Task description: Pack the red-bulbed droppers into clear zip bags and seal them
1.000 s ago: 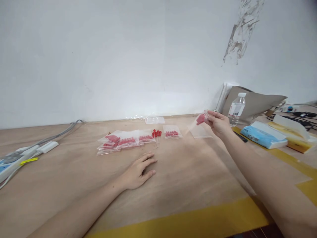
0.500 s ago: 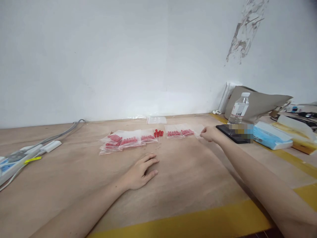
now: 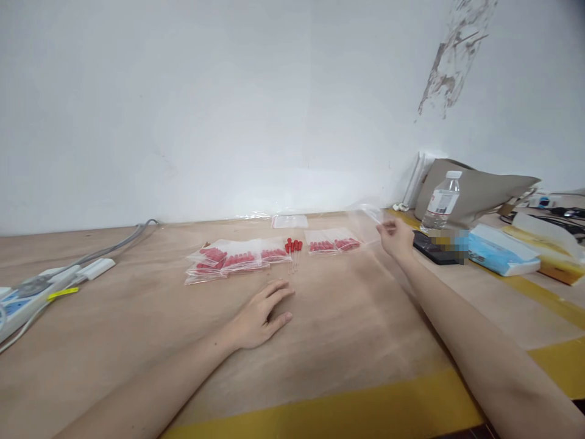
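Observation:
Resting on the wooden table (image 3: pixel 329 329), my left hand (image 3: pixel 265 314) is open, fingers loosely spread, with nothing in it. My right hand (image 3: pixel 395 238) pinches the edge of a clear plastic bag (image 3: pixel 365 222), raised above the table and blurred. Between the hands, farther back, lies a small bunch of red-headed pins (image 3: pixel 294 246) with thin metal shafts. Zip bags with red pieces (image 3: pixel 240 259) overlap to the left of the bunch. Two more filled zip bags (image 3: pixel 322 245) lie to its right, near the raised bag.
A flat white zip bag (image 3: pixel 289 222) lies by the wall. On the right are a black phone (image 3: pixel 436 249), a water bottle (image 3: pixel 442 201), a blue tissue pack (image 3: pixel 500 250) and a grey bag (image 3: pixel 479 189). A power strip (image 3: pixel 34 299) with cables sits at the left.
My right hand has moved a little right and up, lifting the clear plastic bag from beside the filled bags. My left hand stays in place.

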Demonstrator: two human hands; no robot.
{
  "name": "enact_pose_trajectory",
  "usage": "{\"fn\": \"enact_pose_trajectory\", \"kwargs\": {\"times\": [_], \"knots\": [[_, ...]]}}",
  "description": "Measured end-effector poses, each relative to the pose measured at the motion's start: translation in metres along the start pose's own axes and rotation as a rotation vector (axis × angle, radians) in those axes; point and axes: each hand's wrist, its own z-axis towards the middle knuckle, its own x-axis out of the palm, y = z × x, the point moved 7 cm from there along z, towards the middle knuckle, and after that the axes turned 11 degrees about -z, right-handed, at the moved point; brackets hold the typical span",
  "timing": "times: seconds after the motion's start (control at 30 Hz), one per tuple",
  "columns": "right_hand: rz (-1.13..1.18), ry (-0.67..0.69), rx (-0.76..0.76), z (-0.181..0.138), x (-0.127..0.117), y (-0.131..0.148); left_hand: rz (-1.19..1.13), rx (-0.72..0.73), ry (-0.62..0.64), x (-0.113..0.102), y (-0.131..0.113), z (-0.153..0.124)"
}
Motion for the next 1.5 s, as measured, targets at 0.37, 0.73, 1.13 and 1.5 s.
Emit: {"fn": "enact_pose_trajectory", "kwargs": {"times": [0.37,0.73,1.13,1.5], "knots": [[0.450,1.044,-0.670,-0.138,0.057,0.148,0.078,0.117,-0.517,-0.039,-0.008,-0.009],[-0.135,0.601,-0.440,-0.078,0.107,0.161,-0.013,-0.012,0.037,0.001,0.002,0.001],[0.214,0.634,-0.133,-0.064,0.118,0.143,0.051,-0.058,0.119,-0.006,0.004,-0.013],[0.881,0.505,0.380,-0.105,0.050,0.047,0.087,-0.070,0.164,-0.005,0.004,-0.014]]}}
